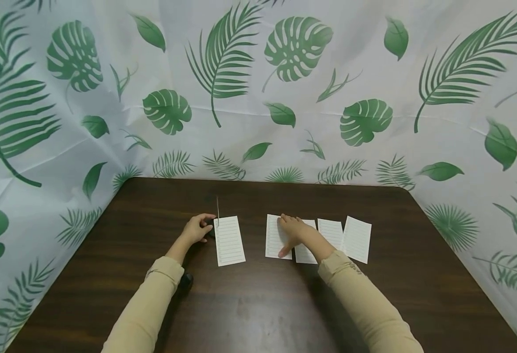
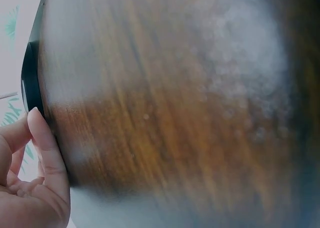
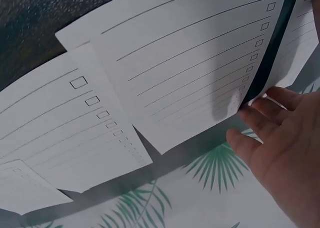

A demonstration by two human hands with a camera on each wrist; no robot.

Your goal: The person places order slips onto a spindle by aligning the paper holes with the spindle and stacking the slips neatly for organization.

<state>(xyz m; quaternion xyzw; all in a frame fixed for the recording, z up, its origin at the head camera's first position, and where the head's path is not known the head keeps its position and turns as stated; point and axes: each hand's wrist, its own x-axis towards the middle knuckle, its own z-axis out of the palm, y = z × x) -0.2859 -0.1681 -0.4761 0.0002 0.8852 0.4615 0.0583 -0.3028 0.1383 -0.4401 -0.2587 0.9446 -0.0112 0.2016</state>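
My left hand (image 1: 196,229) is at a paper spike (image 1: 217,211) with a thin upright rod, thumb and fingers gripping the edge of its black base (image 2: 32,83). Against that base lies a lined checklist sheet (image 1: 231,242); whether the rod pierces it I cannot tell. My right hand (image 1: 294,229) is over a row of similar sheets, fingers extended and thumb spread. It rests across a left-hand sheet (image 1: 272,240) and partly hides a second sheet (image 1: 306,254). Seen from the right wrist, the fingertips touch the far edges around a dark gap between two sheets.
Further right lie two more lined sheets, one straight (image 1: 330,229) and one tilted (image 1: 357,239), overlapping slightly. A small black object (image 1: 187,280) shows beside the left sleeve, partly hidden. The dark wooden table (image 1: 249,304) ends at a leaf-printed curtain (image 1: 249,122).
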